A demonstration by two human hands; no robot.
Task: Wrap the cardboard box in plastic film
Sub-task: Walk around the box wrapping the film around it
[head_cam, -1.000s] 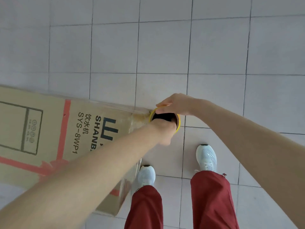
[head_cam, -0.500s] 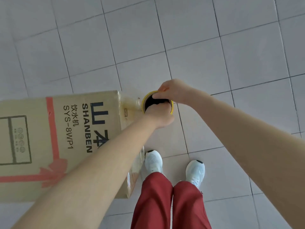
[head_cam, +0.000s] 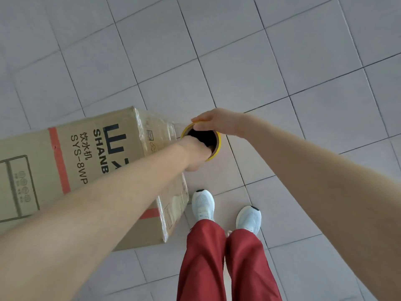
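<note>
A cardboard box lies on a tiled floor, long axis left-right, its film-covered end beside an upright film roll. The left hand hooks inside its core, forearm crossing the box; the right hand grips the rim.

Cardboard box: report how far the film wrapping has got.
Done: wrinkled film covers the end face of the cardboard box. In hand: the left hand reaches into the core of the film roll, the right hand grips its yellow rim, beside that end. Left: the printed face looks mostly bare.
</note>
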